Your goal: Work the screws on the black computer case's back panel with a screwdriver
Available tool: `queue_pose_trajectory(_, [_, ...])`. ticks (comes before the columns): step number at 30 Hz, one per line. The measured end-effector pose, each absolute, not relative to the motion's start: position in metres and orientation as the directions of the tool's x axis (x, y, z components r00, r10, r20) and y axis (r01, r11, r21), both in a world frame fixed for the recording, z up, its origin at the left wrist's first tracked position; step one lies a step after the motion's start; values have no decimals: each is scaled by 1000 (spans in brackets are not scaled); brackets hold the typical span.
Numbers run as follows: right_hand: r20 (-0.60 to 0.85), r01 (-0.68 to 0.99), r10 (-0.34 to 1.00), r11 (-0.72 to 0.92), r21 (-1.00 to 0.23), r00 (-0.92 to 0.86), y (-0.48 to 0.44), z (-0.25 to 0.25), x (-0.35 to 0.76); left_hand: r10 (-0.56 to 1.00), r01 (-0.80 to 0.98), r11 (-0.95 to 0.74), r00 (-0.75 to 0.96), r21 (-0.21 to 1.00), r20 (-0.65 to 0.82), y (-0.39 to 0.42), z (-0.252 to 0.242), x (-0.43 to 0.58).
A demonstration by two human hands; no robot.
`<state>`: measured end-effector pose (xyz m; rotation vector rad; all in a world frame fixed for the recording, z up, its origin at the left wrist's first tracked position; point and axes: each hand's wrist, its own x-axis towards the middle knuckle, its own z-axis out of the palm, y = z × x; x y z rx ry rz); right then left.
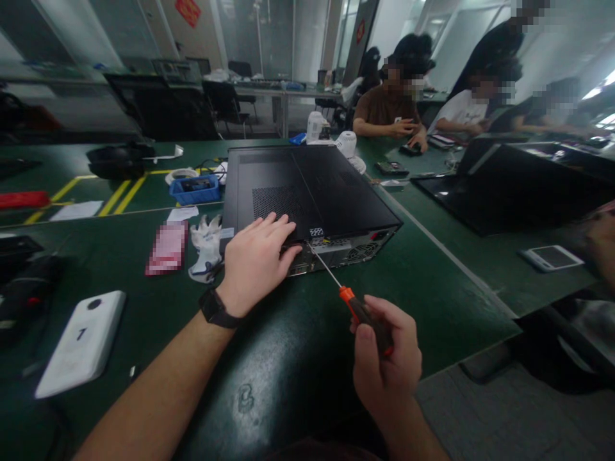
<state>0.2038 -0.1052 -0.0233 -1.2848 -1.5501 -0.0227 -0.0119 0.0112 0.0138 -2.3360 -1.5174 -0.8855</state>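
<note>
A black desktop computer case (336, 186) lies on its side on the green table, its rear panel facing me. My left hand (257, 259) rests on the near edge of the case, fingers stretched flat over the top panel and thumb along the edge. In my right hand (387, 352) is a screwdriver (353, 304) with an orange and dark handle, fingers wrapped round it. Its thin shaft points up and left, and the tip meets the rear edge of the case near the middle. Any screw at the tip is too small to make out.
Left of the case lie a work glove (206, 250), a pink packet (167, 248) and a blue tray (195, 189). A white device (81, 342) sits at near left. On the right are a phone-like device (552, 257) and a dark panel (523, 179). Several people sit beyond.
</note>
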Motion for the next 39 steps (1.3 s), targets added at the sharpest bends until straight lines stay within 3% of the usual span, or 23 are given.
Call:
queue_pose_trajectory(5, [759, 727, 642, 468, -503, 111, -104, -20, 202, 749, 891, -438, 290, 118, 595, 11, 14, -12])
queue_pose_trajectory(11, [691, 688, 710, 434, -582, 136, -106, -26, 205, 742, 892, -439, 291, 110, 604, 11, 14, -12])
queue_pose_trajectory(18, [749, 716, 651, 467, -519, 118, -105, -25, 205, 742, 895, -436, 294, 100, 603, 10, 15, -11])
queue_pose_trajectory(24, [700, 683, 699, 439, -583, 148, -105, -25, 205, 746, 896, -434, 298, 95, 595, 10, 16, -11])
queue_pose_trajectory(31, [778, 703, 625, 526, -478, 61, -102, -18, 204, 744, 895, -436, 300, 93, 597, 10, 15, -11])
queue_pose_trajectory(35, [714, 711, 688, 440, -549, 125, -105, -25, 206, 741, 893, -439, 300, 96, 601, 10, 15, -11])
queue_pose_trajectory(39, [712, 682, 692, 463, -566, 121, -107, -23, 206, 747, 896, -433, 295, 99, 596, 10, 15, -12])
